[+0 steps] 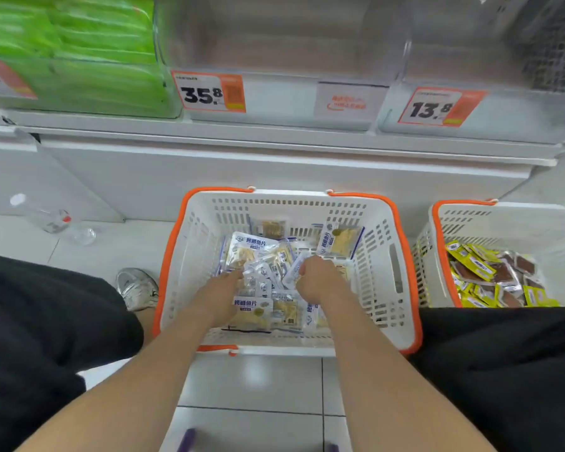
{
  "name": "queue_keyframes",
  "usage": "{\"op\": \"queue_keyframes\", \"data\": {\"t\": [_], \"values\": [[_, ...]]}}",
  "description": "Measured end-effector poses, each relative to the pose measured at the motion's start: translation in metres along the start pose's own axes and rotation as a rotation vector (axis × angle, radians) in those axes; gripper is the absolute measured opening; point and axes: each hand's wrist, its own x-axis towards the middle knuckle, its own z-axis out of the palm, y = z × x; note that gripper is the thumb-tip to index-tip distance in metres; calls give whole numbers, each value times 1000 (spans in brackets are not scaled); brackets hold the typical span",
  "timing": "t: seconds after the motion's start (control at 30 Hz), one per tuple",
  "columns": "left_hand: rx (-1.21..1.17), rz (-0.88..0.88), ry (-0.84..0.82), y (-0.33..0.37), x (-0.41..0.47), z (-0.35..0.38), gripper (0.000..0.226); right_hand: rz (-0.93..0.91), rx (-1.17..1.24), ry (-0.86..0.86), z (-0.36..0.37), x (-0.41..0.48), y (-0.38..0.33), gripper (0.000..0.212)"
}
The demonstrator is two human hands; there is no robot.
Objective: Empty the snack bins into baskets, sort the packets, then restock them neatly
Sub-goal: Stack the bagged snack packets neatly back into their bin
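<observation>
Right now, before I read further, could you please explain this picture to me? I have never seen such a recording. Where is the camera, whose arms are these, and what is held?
There is no machine here. A person wears one camera on the head, so you look down along their own bare arms. Both hands reach into a white basket on the floor, full of white-and-blue packets. The right hand curls its fingers round some packets. The left hand is tucked among them, its grip hidden. A second basket at the right holds yellow and brown packets. Above, a clear bin looks empty.
</observation>
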Motion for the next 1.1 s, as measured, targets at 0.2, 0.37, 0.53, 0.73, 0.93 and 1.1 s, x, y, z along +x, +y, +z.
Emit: {"op": "queue_keyframes", "data": {"t": [0.2, 0.37, 0.53, 0.73, 0.93, 1.1], "values": [[134, 64, -86, 9, 53, 23, 112, 146, 77, -63, 59, 31, 31, 17], [221, -9, -9, 17, 70, 29, 95, 109, 6, -322, 41, 50, 31, 25], [154, 8, -159, 35, 78, -7, 60, 16, -152, -298, 0, 73, 15, 30], [-83, 55, -220, 32, 75, -53, 50, -154, -72, -296, -51, 66, -11, 57], [-469, 216, -84, 39, 39, -96, 64, -298, 244, -253, -66, 26, -27, 80], [-710, 253, -231, 51, -9, -124, 42, -386, 316, -26, -85, 4, -34, 41]]}}
